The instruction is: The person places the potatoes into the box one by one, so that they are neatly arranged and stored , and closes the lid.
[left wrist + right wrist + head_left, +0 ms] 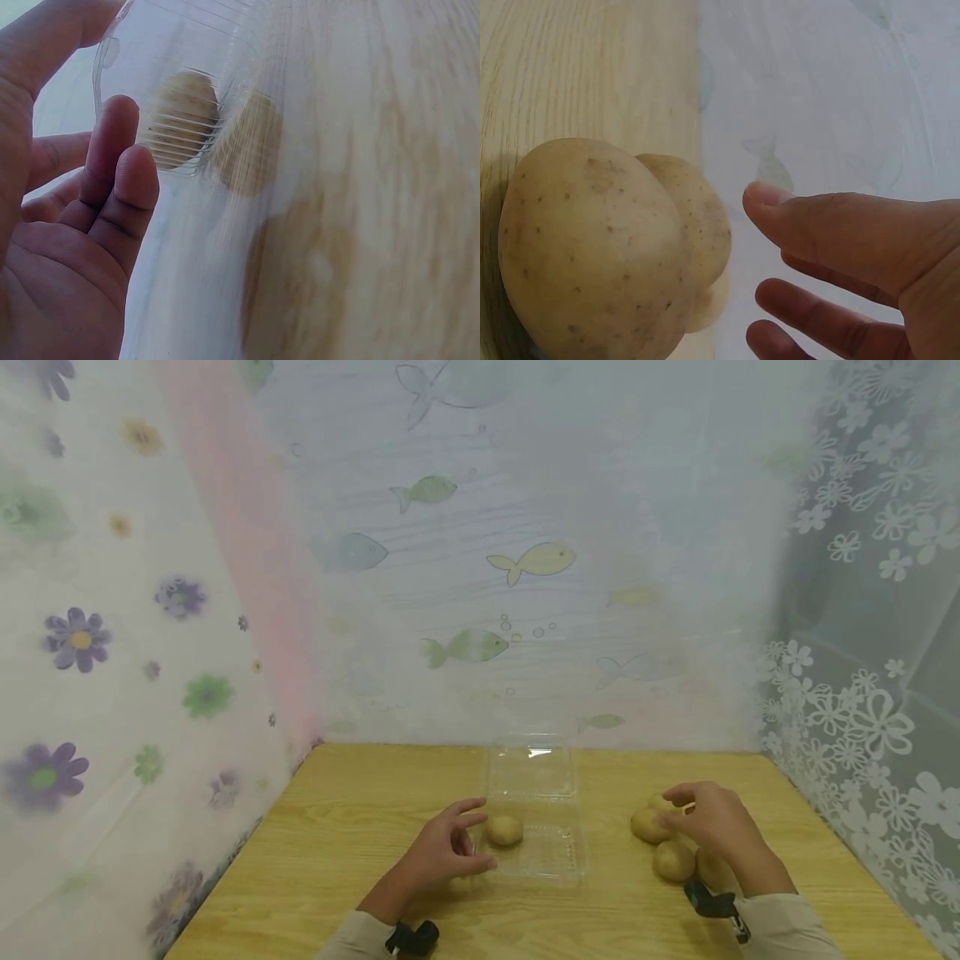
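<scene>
In the head view, one potato (504,832) lies in the left part of a clear plastic clamshell box (551,860), whose lid (530,774) is folded back, away from me. My left hand (446,852) is at the box's left side, thumb and index finger spread apart. In the left wrist view two fingertips (136,176) overlap the ribbed box wall, with the potato showing through it. My right hand (716,822) hovers at a cluster of several potatoes (674,861), partly covering them. In the right wrist view its thumb and fingers stand apart beside the potatoes, holding nothing.
The wood-grain table (345,827) is bordered by a fish-print sheet (450,693) behind, a flower-print sheet (112,710) at left and a translucent flowered sheet (862,727) at right. Small dark wrist cameras (412,937) sit at both sleeves.
</scene>
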